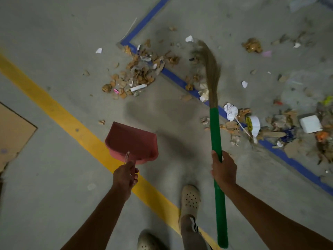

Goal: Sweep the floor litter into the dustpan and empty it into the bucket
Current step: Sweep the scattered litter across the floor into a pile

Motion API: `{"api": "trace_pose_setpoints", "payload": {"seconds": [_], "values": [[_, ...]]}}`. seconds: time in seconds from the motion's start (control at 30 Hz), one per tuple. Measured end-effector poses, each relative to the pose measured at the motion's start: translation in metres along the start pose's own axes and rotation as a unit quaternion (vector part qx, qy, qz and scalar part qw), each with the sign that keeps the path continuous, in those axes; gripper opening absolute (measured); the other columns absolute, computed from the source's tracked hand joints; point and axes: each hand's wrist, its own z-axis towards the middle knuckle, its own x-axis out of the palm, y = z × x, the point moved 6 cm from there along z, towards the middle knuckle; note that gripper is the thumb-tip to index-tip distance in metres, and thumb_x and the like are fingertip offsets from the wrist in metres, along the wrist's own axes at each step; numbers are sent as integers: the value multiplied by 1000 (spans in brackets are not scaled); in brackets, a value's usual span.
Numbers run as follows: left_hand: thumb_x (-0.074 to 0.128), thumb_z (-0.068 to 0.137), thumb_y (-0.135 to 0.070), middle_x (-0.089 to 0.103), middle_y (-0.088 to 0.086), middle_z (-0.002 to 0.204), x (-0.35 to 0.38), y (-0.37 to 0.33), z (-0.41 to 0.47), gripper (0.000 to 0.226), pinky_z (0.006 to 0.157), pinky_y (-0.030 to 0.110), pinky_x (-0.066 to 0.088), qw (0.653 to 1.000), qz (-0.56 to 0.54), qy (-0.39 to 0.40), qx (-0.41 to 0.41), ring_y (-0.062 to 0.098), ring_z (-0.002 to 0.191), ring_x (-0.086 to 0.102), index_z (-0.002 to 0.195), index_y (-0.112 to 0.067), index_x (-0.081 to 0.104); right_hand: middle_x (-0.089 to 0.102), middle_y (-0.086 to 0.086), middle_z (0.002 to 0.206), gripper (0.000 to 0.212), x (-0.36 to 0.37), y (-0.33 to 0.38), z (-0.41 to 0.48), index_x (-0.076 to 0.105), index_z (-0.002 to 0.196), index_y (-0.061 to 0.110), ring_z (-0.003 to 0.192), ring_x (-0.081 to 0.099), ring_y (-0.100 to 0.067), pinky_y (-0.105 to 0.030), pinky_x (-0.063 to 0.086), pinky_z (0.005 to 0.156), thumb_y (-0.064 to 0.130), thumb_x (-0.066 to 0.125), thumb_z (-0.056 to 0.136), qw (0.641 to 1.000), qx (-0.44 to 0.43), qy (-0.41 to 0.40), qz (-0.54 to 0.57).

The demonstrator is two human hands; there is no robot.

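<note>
On the grey concrete floor ahead of the person lie two main heaps of litter. One heap [138, 71], mostly brown cardboard scraps and white paper, sits at the corner of a blue floor line [147, 20]. A second, looser heap [288, 127] spreads along the same line to the right, with a white block [310, 123] and a roll of tape [253, 123] in it. Single scraps are scattered between and beyond the heaps.

There is one broom [217, 134]. Its long axis runs almost straight away from the person, green handle near and straw bristles [210, 69] far. The bristles bend to the left at the tip and point towards the corner heap, just to its right. They are blurred. The right hand [224, 170] is wrapped around the green handle about midway, thumb uppermost.

There is one red dustpan [132, 139]. Its handle points back at the person and its open mouth faces forward, towards the corner heap but well short of it. The pan looks bare inside. The left hand [125, 177] is closed around the pale handle behind the pan. Whether the pan touches the floor cannot be told.

A yellow line [59, 112] crosses diagonally under the dustpan and left hand. A flat sheet of cardboard [12, 130] lies at the left edge. Two pale clogs show below, one [191, 199] forward and one [147, 240] at the bottom edge.
</note>
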Motion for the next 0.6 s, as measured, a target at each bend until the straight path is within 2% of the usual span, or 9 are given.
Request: {"api": "trace_pose_setpoints", "payload": {"seconds": [0.13, 0.27, 0.37, 0.43, 0.5, 0.6], "values": [[54, 101, -16, 52, 9, 65, 6, -7, 11, 22, 36, 15, 28, 1000, 1, 6, 5, 10, 35, 42, 80, -7, 56, 66, -8, 74, 27, 6, -1, -16, 58, 89, 23, 61, 66, -27, -50, 59, 56, 47, 54, 99, 999, -15, 43, 21], [53, 101, -15, 54, 5, 52, -6, -4, 18, 24, 35, 15, 28, 1000, -7, 4, -6, 11, 33, 41, 79, -7, 56, 61, -5, 63, 20, 21, 13, -51, 59, 90, 23, 49, 57, -17, -45, 53, 51, 41, 57, 99, 990, -52, 119, 48], [54, 101, -19, 52, 6, 51, -32, 1, 23, 30, 36, 16, 28, 1000, -6, -4, -20, 11, 34, 40, 75, -5, 55, 62, -3, 62, 19, 37, 32, -86, 60, 91, 24, 49, 59, -14, -38, 51, 50, 41, 57, 99, 982, -82, 171, -9], [56, 100, -22, 51, 7, 51, -57, 3, 26, 33, 36, 17, 28, 999, -11, -13, -34, 12, 33, 39, 73, -3, 56, 62, -3, 63, 22, 56, 43, -109, 60, 90, 26, 52, 60, -15, -38, 50, 53, 46, 57, 98, 972, -99, 206, -50], [56, 100, -22, 53, 10, 58, -86, 2, 29, 30, 36, 17, 29, 998, -34, -17, -46, 12, 34, 40, 77, -3, 57, 60, 0, 61, 27, 80, 55, -131, 57, 86, 27, 55, 60, -16, -37, 49, 54, 52, 57, 94, 961, -114, 238, -87], [55, 100, -23, 53, 12, 67, -135, -9, 36, 27, 35, 16, 32, 996, -53, -35, -56, 13, 38, 43, 81, -3, 56, 50, 2, 57, 27, 133, 69, -160, 52, 80, 25, 48, 50, -15, -33, 43, 49, 44, 60, 96, 939, -109, 310, -107]]}}
